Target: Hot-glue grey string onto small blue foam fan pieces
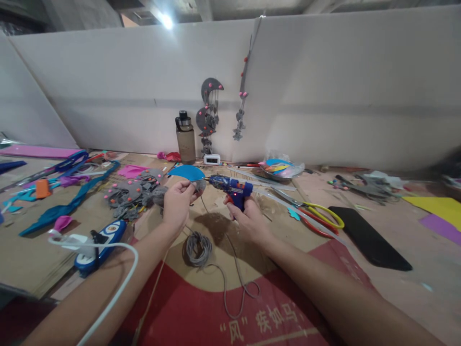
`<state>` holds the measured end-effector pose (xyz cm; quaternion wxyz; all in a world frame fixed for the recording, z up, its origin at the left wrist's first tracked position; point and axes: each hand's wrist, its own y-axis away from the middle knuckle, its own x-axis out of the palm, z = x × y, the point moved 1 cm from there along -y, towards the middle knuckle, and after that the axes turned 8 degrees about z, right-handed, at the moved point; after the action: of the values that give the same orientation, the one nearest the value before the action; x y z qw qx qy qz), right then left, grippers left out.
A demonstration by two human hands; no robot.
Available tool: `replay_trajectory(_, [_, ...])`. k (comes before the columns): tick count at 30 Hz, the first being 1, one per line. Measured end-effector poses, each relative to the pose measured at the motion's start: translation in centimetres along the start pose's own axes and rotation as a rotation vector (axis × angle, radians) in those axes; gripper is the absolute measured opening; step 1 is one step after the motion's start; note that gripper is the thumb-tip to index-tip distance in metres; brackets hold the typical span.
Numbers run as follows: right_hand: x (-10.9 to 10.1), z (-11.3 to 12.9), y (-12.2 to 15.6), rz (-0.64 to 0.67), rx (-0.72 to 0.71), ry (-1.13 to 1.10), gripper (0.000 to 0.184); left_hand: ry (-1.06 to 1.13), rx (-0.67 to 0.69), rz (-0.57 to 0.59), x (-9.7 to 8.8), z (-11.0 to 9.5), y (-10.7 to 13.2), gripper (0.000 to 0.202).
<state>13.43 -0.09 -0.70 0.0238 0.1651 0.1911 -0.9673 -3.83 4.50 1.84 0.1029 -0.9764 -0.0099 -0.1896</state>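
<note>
My right hand (250, 218) is wrapped round the handle of a blue hot glue gun (232, 184), whose nozzle points left. A clear glue stick (288, 201) sticks out of its back end. In my left hand (177, 204), a small grey felt piece (200, 184) is pinched between thumb and fingers, close to the nozzle; whether they touch I cannot tell. Grey cord hangs below the piece, and a coil of grey cord (198, 249) lies on the cardboard (216, 274) under my hands. Just behind my left fingers is a blue felt piece (186, 171).
Grey felt pieces with pink dots (135, 190) lie left. A blue-and-white power strip (101, 247) has a white cable (135, 259) crossing above my left forearm. Scissors (324, 216) and a black phone (370, 238) lie right. A bottle (186, 142) stands against the white partition (126, 86).
</note>
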Motion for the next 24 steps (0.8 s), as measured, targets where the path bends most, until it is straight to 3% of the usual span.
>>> replay_trajectory(6, [0.44,-0.18,0.19,0.092,0.039,-0.063,0.024,-0.042,-0.008,0.016,0.05,0.57,0.08,0.021])
replay_trajectory(24, [0.19,-0.15,0.26,0.042,0.054,0.085,0.030,-0.237,0.038,0.029,-0.50,0.70,0.11,0.022])
